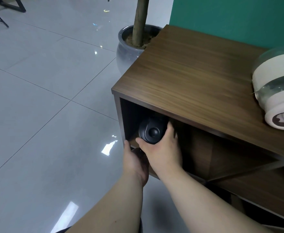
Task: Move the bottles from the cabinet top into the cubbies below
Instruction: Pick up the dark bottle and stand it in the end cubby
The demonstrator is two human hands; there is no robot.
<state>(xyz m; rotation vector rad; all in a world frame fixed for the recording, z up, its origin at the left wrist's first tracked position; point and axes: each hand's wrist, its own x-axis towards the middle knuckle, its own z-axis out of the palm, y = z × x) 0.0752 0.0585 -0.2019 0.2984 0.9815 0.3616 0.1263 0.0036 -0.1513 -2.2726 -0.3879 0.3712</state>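
Note:
A black bottle (pixel 150 131) lies on its side in the upper-left cubby of the wooden cabinet (pixel 196 78), its lid end facing me. My right hand (pixel 161 148) is wrapped around it from below and the right. My left hand (pixel 134 163) reaches into the cubby just beneath and grips a second dark object (pixel 137 151), mostly hidden by my fingers. On the cabinet top at the right edge rests a clear bottle with white bands and a white lid (pixel 277 91), tilted on its side.
A potted tree in a grey glazed pot (pixel 129 47) stands on the floor behind the cabinet's left end. A teal wall (pixel 230 17) runs behind the cabinet. Glossy grey tile floor (pixel 45 98) spreads to the left. More cubbies (pixel 238 157) open to the right.

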